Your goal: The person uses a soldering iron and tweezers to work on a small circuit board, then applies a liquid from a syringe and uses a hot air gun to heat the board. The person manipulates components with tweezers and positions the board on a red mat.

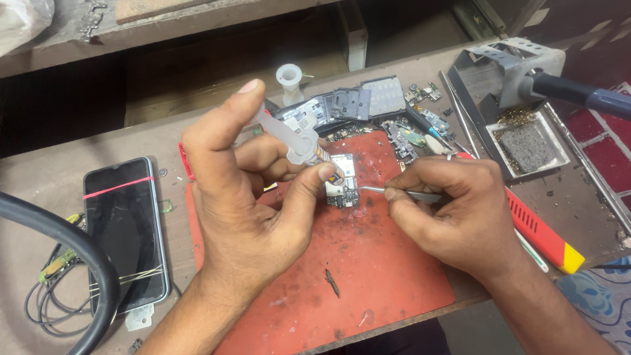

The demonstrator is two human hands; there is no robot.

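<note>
The left hand (246,197) is closed around a small clear syringe (289,137), thumb on the plunger end and fingers wrapped around the barrel, its tip angled down at a small circuit board (343,183). The board lies on a worn red mat (368,263) on the surface (52,177). The right hand (460,210) pinches metal tweezers (388,192), whose point reaches the board's right edge. A dark phone (125,230) bound with rubber bands lies well to the left of the mat, and dismantled phone parts (368,102) sit just behind the mat.
</note>
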